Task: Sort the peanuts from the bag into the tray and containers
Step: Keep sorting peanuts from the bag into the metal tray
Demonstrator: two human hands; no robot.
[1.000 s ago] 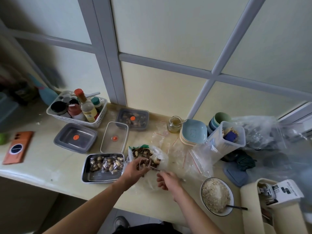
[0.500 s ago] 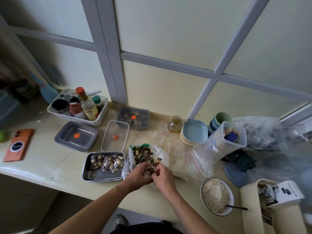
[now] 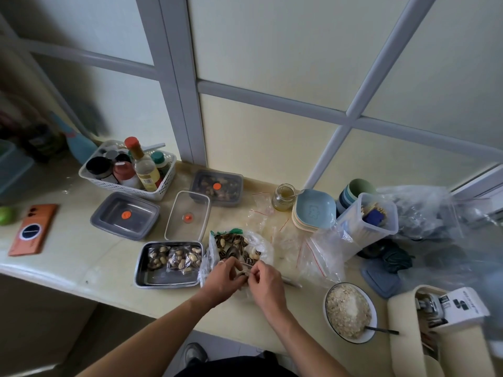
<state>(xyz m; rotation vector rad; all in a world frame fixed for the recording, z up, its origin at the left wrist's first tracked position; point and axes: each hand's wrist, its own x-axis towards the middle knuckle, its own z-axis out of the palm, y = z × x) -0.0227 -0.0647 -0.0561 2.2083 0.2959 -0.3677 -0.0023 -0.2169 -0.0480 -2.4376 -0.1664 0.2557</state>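
Both hands met at the near lip of the open bag, which sat by the front edge of the surface, about halfway along it. The left hand and right hand each had curled fingers and together pinched a small item. The fingertips hid too much of it to say whether it was a nut, a seed or a little packet.

The bag's mouth was spread wide and faced up, probably so the peanuts could be picked out from the striped seeds mixed with them. A spoon lay in the mix just beyond the fingers.

The steel tray lay just left of the bag, seemingly touching it, so the reach would be short. It already held clear packets of nuts and seeds. A grey container and a filled container waited nearer the back edge, well apart from the hands.
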